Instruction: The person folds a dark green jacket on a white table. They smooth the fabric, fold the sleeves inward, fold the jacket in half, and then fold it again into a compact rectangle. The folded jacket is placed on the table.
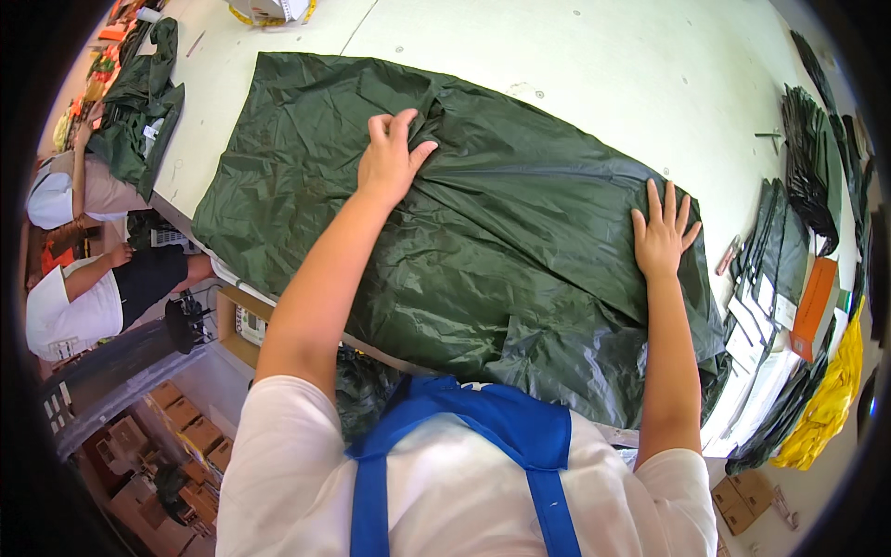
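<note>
A large dark green sheet of thin, shiny, coated fabric [520,223] lies spread over the white table in front of me, wrinkled all over. Creases run from a bunched fold near its upper middle toward the right. Beside that fold is my left hand [385,167], its thumb and forefinger apart and the other fingers partly curled; nothing shows between them. My right hand [661,239] rests flat with spread fingers on the sheet's right end. Below it, toward my body, part of the fabric hangs over the table's near edge.
The white tabletop [613,84] stretches away. At right lie scissors-like tool with reddish handle [729,254], dark fabric pieces [806,167], an orange box [815,302] and yellow fabric [831,399]. A cardboard box [243,325] stands below left. Two people work at left near green fabric [139,116].
</note>
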`<control>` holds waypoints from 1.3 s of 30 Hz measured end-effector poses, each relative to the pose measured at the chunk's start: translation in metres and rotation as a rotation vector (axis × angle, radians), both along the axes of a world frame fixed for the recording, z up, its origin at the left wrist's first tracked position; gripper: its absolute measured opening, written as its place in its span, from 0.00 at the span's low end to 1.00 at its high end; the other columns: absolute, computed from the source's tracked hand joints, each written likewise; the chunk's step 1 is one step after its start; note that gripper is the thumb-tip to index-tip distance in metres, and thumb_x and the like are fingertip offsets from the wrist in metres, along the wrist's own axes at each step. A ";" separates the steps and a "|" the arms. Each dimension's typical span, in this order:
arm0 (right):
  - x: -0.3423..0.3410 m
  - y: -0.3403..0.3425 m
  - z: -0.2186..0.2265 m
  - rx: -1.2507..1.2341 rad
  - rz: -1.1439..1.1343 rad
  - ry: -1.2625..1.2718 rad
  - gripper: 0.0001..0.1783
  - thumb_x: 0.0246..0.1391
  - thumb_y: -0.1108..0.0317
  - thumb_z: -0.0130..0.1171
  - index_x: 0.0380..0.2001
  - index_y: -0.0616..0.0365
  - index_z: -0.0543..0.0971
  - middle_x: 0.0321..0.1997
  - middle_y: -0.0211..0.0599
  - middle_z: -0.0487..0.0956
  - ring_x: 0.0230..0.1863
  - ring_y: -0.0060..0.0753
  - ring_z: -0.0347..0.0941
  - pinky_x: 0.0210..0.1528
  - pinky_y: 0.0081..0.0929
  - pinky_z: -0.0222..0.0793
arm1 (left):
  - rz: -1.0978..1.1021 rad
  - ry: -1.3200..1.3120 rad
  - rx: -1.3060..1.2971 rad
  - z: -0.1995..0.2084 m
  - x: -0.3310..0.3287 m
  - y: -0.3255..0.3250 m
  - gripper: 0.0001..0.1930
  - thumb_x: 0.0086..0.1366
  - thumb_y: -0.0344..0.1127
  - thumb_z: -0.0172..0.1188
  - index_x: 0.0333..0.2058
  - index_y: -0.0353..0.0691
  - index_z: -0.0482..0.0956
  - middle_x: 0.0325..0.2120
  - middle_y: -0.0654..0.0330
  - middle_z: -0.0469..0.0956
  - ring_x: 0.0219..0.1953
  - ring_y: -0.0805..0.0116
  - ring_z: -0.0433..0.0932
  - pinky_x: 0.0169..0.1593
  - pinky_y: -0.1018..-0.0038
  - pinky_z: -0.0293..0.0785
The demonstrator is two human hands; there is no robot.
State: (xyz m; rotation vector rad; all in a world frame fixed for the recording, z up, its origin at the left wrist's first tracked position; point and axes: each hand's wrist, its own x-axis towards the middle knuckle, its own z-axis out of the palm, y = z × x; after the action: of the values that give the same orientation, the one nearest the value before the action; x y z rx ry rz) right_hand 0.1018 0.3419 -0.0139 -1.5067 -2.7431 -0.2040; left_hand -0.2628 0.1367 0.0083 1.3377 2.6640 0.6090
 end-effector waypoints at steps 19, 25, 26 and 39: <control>0.002 -0.001 0.002 -0.033 0.025 -0.033 0.31 0.58 0.44 0.43 0.65 0.31 0.58 0.72 0.26 0.49 0.72 0.45 0.40 0.67 0.60 0.25 | -0.027 -0.023 -0.144 -0.005 -0.077 0.095 0.14 0.64 0.42 0.51 0.33 0.37 0.76 0.27 0.47 0.76 0.35 0.46 0.75 0.39 0.59 0.71; 0.012 0.022 0.011 -0.219 0.022 0.114 0.28 0.59 0.57 0.48 0.63 0.38 0.60 0.67 0.31 0.57 0.67 0.46 0.50 0.66 0.49 0.43 | 0.016 0.147 -0.028 0.011 -0.071 0.096 0.11 0.62 0.40 0.56 0.42 0.46 0.75 0.43 0.56 0.76 0.45 0.54 0.73 0.46 0.63 0.71; 0.009 0.027 0.025 -0.158 -0.019 0.046 0.29 0.57 0.60 0.50 0.63 0.39 0.60 0.66 0.33 0.59 0.67 0.45 0.50 0.65 0.48 0.44 | -0.200 0.231 0.082 -0.001 -0.086 0.088 0.17 0.59 0.40 0.59 0.49 0.53 0.72 0.47 0.64 0.73 0.50 0.59 0.69 0.52 0.62 0.65; 0.047 0.026 0.156 -0.373 -0.015 0.244 0.16 0.38 0.73 0.62 0.31 0.63 0.69 0.27 0.45 0.72 0.30 0.52 0.69 0.35 0.36 0.66 | -0.601 0.082 -0.057 0.111 -0.085 0.021 0.09 0.50 0.27 0.58 0.28 0.40 0.66 0.26 0.56 0.67 0.31 0.54 0.69 0.35 0.65 0.66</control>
State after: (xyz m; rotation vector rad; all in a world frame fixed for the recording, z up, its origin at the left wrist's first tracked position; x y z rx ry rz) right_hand 0.1490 0.3675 0.1419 -1.5001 -2.6731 0.4852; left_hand -0.3476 0.1573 0.1197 2.0430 2.1243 0.4003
